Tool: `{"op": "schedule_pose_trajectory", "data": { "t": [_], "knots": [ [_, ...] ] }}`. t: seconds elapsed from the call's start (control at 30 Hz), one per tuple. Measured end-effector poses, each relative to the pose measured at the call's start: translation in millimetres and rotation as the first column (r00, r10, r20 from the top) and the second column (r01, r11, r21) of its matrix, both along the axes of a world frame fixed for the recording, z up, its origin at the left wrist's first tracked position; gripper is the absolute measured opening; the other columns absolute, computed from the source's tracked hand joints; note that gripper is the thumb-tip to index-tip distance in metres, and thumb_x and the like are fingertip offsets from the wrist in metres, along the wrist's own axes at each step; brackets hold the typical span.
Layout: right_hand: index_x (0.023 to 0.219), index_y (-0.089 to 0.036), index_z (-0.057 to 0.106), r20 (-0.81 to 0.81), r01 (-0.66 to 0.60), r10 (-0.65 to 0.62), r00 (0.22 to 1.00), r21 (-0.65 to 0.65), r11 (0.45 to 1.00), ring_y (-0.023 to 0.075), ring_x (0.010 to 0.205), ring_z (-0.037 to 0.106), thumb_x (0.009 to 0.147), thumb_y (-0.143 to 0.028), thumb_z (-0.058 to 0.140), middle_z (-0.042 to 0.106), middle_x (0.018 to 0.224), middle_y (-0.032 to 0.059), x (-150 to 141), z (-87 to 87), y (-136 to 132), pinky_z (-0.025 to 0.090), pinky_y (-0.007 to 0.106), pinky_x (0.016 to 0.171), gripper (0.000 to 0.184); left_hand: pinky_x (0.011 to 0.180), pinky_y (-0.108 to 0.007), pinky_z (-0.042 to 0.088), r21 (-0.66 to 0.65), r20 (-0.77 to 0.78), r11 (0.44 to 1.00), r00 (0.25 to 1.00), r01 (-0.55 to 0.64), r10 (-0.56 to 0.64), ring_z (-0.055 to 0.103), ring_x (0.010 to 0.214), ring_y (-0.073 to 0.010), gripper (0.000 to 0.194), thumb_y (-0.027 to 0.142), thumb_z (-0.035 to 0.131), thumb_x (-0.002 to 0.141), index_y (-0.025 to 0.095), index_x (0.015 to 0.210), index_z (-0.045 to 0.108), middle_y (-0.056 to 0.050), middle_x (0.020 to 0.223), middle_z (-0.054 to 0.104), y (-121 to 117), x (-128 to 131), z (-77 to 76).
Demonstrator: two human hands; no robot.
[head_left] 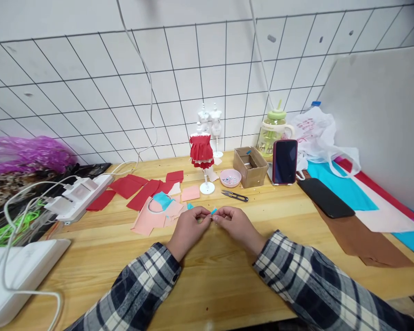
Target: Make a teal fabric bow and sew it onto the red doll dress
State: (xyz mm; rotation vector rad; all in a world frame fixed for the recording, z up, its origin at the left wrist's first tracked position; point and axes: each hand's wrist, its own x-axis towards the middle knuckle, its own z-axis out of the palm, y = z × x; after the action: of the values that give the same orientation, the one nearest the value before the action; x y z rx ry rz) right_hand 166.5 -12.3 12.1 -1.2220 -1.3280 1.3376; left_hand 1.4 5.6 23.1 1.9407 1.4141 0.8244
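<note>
Both hands meet fingertip to fingertip above the middle of the table. My left hand [193, 225] is closed in a pinch, and so is my right hand [234, 223]. Between their fingertips a small piece of blue fabric [214, 211] shows; most of it is hidden by the fingers. Just to the left lie pink fabric pieces [145, 219] with a blue scrap [163, 199] and a thin ring on them. Behind the hands stands a small white dress form wearing a red dress [200, 149]. Thread snips [234, 196] lie beyond my right hand.
Red fabric pieces [143, 193] lie at the back left, near a power strip [77, 197]. A pink bowl [230, 178], a cardboard box [251, 172], a propped phone [284, 162] and a drink bottle [274, 131] stand behind. On the right, a black phone [326, 197] rests on brown fabric [362, 243].
</note>
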Motion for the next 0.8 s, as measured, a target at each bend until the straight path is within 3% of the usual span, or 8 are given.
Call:
{"op": "schedule_pose_trajectory", "data": {
  "t": [0.27,0.5,0.8],
  "knots": [
    [0.082,-0.016,0.063,-0.010,0.090,-0.091,0.996,-0.090,0.992,0.0076,0.042,0.038,0.076,-0.042,0.061,0.052,0.061,-0.0043,-3,1.2,-1,0.032,0.021,0.037,0.027,0.061,-0.025,0.052,0.026,0.049,0.998,0.998,-0.049,0.048,0.066,0.064,-0.0156,0.015,0.028,0.059,0.079,0.018,0.075,0.068,-0.002,0.072,0.073,-2,5,4.7],
    [0.077,-0.017,0.062,0.106,0.143,-0.144,0.984,0.017,0.990,0.0089,0.049,0.045,0.077,-0.037,0.060,0.059,0.066,-0.0014,-7,0.1,-1,0.037,0.021,0.045,0.020,0.057,-0.023,0.052,-0.015,0.129,0.997,0.989,-0.072,0.074,0.066,0.062,-0.0151,0.015,0.030,0.060,0.078,0.017,0.072,0.067,-0.002,0.069,0.072,-8,13,10.9],
    [0.077,-0.017,0.060,0.077,0.110,-0.107,0.991,-0.034,0.993,0.0078,0.046,0.044,0.079,-0.036,0.058,0.056,0.064,-0.0026,-5,2.4,-1,0.038,0.020,0.042,0.019,0.058,-0.023,0.052,0.048,0.079,0.998,0.996,-0.033,0.029,0.066,0.062,-0.0148,0.014,0.029,0.060,0.079,0.019,0.074,0.069,-0.001,0.070,0.073,-9,10,9.9]
  ]
}}
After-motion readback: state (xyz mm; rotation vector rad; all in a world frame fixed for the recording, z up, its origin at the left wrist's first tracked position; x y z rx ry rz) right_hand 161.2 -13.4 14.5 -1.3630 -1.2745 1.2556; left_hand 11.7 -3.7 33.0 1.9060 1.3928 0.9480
